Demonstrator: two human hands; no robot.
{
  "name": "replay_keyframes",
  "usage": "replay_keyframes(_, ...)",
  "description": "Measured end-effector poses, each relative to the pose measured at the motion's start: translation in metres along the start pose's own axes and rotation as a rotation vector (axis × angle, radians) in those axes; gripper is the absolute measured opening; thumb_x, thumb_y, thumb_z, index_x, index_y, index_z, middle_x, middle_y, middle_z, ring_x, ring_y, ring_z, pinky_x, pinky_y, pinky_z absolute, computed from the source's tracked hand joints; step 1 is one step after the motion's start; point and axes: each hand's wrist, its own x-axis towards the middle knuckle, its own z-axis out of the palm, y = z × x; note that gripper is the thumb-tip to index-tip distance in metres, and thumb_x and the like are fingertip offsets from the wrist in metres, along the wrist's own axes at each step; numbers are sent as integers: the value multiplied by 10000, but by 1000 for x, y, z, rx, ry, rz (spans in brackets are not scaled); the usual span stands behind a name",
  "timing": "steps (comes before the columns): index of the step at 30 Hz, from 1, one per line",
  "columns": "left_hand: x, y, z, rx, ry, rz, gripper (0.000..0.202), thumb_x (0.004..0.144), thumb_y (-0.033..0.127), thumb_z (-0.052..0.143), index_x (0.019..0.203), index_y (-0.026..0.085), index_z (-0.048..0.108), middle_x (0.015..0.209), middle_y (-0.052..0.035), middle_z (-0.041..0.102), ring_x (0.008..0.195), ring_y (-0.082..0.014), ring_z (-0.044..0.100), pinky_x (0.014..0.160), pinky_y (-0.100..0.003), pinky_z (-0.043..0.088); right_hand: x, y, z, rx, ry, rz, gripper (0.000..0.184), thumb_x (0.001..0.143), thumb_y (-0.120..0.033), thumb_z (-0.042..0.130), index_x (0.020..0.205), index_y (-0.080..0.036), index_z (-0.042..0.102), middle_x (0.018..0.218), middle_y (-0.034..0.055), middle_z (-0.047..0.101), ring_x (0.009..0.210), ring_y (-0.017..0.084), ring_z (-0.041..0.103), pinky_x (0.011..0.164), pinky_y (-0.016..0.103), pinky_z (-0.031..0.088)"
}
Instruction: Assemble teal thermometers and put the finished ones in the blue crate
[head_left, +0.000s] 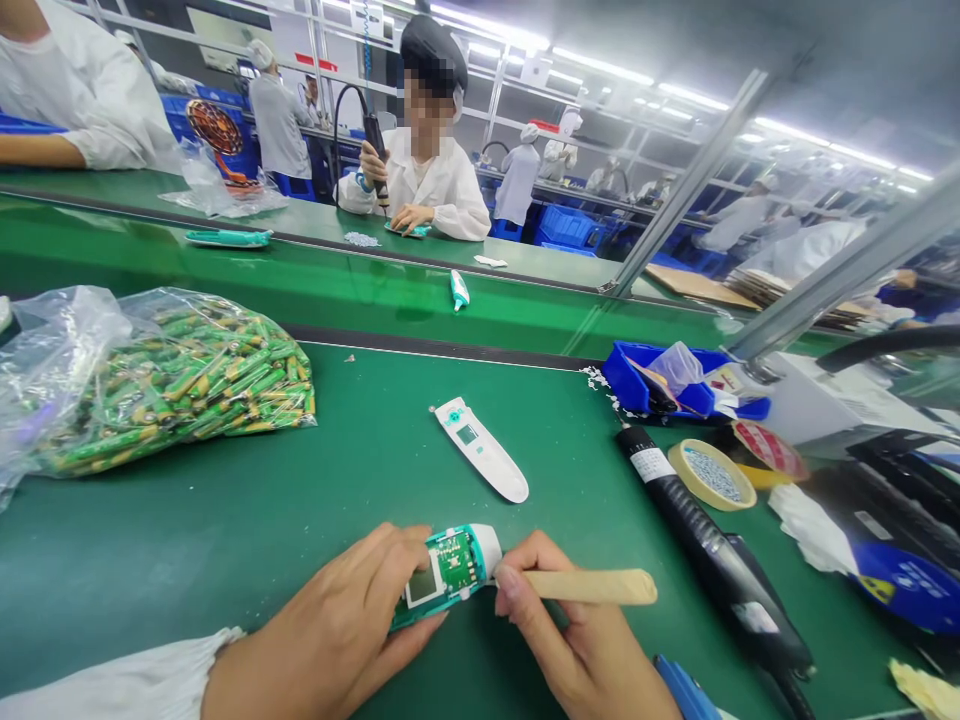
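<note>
My left hand [330, 630] grips an opened teal device half [446, 570] with a green circuit board and a small screen showing, its white tip pointing right. My right hand [577, 650] pinches a flat wooden stick [600, 587], one end of it held at the device's white tip. Both hands rest low over the green table mat [247, 510]. A white front cover [480, 448] with a small window lies flat on the mat just beyond them.
A clear bag of green batteries [165, 385] sits at the left. A black electric screwdriver [705, 540], a tape roll with screws [711, 474] and a blue bin [660, 385] lie at the right. Across the green conveyor [300, 280] a co-worker [424, 150] holds a screwdriver.
</note>
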Motion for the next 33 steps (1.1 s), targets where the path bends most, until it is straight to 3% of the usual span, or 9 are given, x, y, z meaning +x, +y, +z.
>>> replay_keyframes(7, 2, 2, -3, -27, 4, -31, 256, 848, 329, 503, 1089, 246, 490, 966, -10, 644, 878, -180, 631, 767, -293, 549, 0, 3, 1, 104, 49, 15, 269, 916, -356, 356, 753, -201, 504, 676, -10, 485, 606, 122, 465, 565, 239, 382)
replay_keyframes(17, 4, 3, -6, 26, 14, 13, 230, 856, 332, 469, 1058, 222, 474, 949, -47, 657, 860, -228, 649, 711, -351, 578, 1, 6, 4, 165, 45, 72, 286, 909, -389, 366, 749, -200, 508, 665, 3, 506, 597, 128, 481, 553, 241, 390)
replay_keyframes(27, 9, 7, -13, 149, 122, 119, 339, 942, 316, 215, 1017, 199, 524, 877, -36, 698, 799, -204, 679, 656, -306, 580, 3, 4, 4, -85, 64, -113, 205, 907, -254, 383, 731, -209, 479, 636, -12, 482, 563, 117, 470, 525, 226, 369)
replay_keyframes(31, 7, 8, -12, 66, 46, 32, 302, 922, 364, 313, 1110, 200, 484, 897, -38, 675, 829, -198, 662, 699, -312, 572, 4, 6, 12, -166, 44, -260, 179, 902, -189, 358, 756, -209, 461, 658, 2, 510, 582, 124, 487, 547, 234, 377)
replay_keyframes(33, 6, 7, -10, -11, 9, -26, 287, 898, 380, 390, 1126, 231, 481, 911, -17, 660, 819, -174, 650, 707, -284, 567, 2, 4, 12, -171, 54, -264, 191, 901, -190, 361, 735, -213, 453, 628, -8, 494, 562, 122, 480, 533, 235, 366)
